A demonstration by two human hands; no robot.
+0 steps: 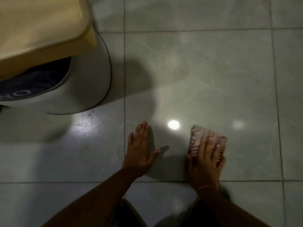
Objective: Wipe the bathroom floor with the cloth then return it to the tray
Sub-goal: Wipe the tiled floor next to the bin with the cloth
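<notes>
A folded pink and white patterned cloth [199,139] lies flat on the grey tiled floor [205,71], right of centre. My right hand [206,161] presses down on the cloth's near half, fingers spread over it, and looks slightly blurred. My left hand [141,149] rests flat on the bare floor to the left, fingers together, thumb out, holding nothing. A yellowish tray [41,25] fills the top left corner, sitting on top of a white bin.
The white round bin [88,84] with a dark blue lining stands on the floor at left, under the tray. A bright light spot [174,124] reflects off the tile between my hands. My knees show at the bottom edge.
</notes>
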